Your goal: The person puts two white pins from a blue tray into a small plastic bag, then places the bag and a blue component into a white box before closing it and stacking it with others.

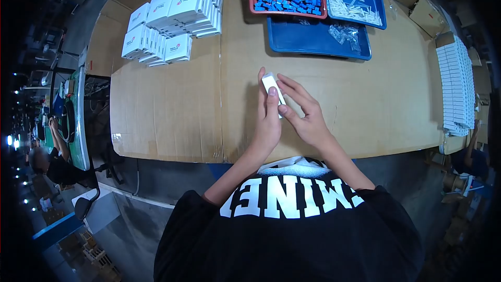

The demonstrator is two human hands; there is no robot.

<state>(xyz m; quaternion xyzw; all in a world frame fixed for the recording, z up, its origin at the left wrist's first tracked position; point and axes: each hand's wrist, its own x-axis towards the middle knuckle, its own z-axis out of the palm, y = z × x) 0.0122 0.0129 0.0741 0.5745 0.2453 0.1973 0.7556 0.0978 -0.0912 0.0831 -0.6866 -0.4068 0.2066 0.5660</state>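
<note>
Near the middle of the cardboard-covered table, a small white box (270,82) is held between both hands, its narrow side facing up. My left hand (268,112) wraps round its left side, with the thumb lying on top. From the right, my right hand (306,112) touches the box with its thumb near the lower end, fingers bent towards the upper part. The palm sides of both hands are hidden from the camera.
White boxes (175,8) are stacked at the back left. A red tray (252,1) holds blue parts; a blue tray (382,5) holds white pieces. Another blue tray (297,46) holds clear bags. More boxes (455,84) stand right. People work at both sides.
</note>
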